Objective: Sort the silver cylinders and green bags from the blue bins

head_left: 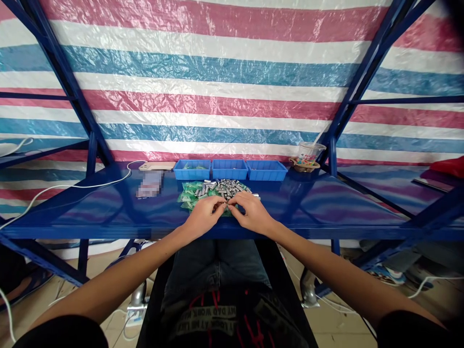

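Note:
My left hand (pixel 205 215) and my right hand (pixel 251 210) meet at the front of a blue table (pixel 108 212), thumbs and forefingers pinched close together. Whatever lies between the fingertips is too small to make out. Just behind and under the hands is a pile of small silvery metal cylinders (pixel 232 187). Green plastic bags (pixel 189 193) lie at the left of the pile and partly under it. Three blue bins stand in a row behind: a left bin (pixel 192 174) with something greenish inside, a middle bin (pixel 229 174) and a right bin (pixel 267 174) with small bits in them.
A phone (pixel 157 166) with a white cable (pixel 83 186) and a blurred card (pixel 150 184) lie at the left. A plastic cup with a straw (pixel 309 151) stands at the back right. Blue metal posts (pixel 333 154) frame the table, before a striped sheet (pixel 217 72).

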Demonstrator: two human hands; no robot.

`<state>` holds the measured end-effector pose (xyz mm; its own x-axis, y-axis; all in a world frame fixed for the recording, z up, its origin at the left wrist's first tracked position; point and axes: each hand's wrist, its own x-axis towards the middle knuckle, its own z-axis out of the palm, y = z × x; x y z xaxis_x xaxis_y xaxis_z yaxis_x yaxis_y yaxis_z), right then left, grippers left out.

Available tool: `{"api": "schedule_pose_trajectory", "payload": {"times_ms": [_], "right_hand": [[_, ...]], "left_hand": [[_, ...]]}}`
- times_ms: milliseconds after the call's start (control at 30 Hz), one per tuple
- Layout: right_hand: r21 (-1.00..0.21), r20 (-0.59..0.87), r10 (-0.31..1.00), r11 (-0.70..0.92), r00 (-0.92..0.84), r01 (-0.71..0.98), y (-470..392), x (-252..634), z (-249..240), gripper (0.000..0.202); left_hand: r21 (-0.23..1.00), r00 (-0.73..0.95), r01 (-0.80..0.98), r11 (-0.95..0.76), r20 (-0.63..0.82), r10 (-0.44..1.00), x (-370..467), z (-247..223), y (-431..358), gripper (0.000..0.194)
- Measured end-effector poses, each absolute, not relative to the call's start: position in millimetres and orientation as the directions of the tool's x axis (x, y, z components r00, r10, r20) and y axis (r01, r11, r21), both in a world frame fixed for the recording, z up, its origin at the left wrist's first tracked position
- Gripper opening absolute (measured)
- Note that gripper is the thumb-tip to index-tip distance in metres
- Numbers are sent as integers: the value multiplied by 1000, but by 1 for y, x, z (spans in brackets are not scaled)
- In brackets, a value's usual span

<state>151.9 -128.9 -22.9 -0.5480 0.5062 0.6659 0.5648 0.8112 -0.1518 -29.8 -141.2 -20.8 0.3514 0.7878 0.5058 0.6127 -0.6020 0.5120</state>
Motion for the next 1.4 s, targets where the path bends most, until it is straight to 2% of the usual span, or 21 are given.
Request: {"api": "schedule_pose_trajectory", "payload": {"times_ms": [367, 567, 733, 833, 1000, 1200, 1333, 1400], "right_hand": [[-179, 654, 512, 820, -557, 543, -127, 154, -25, 13], [-297, 639, 569, 803, -518, 516, -124, 151, -22, 16], [-357, 622, 591, 798, -514, 485, -123, 150, -19, 19], [-356, 638, 575, 810, -512, 466, -124, 151, -20, 15], [-341, 693, 544, 825, -473, 450, -126, 153, -23, 6], [-214, 715, 433, 883, -548, 418, -128, 153, -25, 5], [-355, 691, 536, 836, -485, 418, -129, 153, -23, 12], [-386, 657, 571, 816, -492, 430, -129, 153, -21, 12]], "left_hand": [[470, 393, 621, -627, 506, 768, -30, -21, -142, 17], [508, 329, 572, -644, 577, 747, -31, -24, -140, 15], [472, 342, 541, -696, 632, 695, -32, -23, -141, 11], [466, 365, 534, -705, 625, 690, -31, -21, -143, 11], [517, 324, 539, -665, 601, 731, -31, -19, -145, 22], [491, 351, 551, -675, 598, 721, -32, -21, -141, 18], [492, 294, 518, -700, 666, 685, -34, -22, -140, 11], [460, 291, 519, -720, 697, 655, -34, -23, -141, 9]]}}
